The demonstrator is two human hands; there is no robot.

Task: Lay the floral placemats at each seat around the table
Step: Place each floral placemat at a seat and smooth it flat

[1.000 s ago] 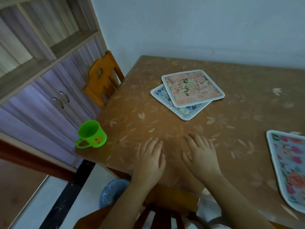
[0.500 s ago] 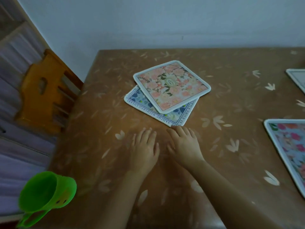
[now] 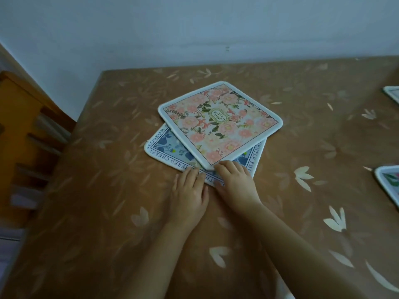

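The floral placemats lie on the brown leaf-patterned table [image 3: 86, 212], and starting from my left, an orange wooden chair [image 3: 23, 130] stands tucked in at the table's left side, well apart from them. Next comes the stack near the far left corner of the table: a blue placemat [image 3: 164, 145] with lettering round its border lies flat underneath, and a pink placemat [image 3: 220, 124] lies on top, covering most of it. Both look close to square, so I cannot name a long side. Each is turned like a diamond, at slightly different angles, with one corner pointing at me. My left hand [image 3: 190, 195] lies flat on the table, fingers straight, their tips touching the blue mat's near edge. My right hand [image 3: 235, 184] rests on the blue mat's near corner, fingers a little bent, tips against the near corner of the pink mat. I cannot tell whether they have hold of it. At the right edge, well apart, lies another floral mat [image 3: 388, 184], and the corner of a further mat [image 3: 391, 93] shows beyond it.
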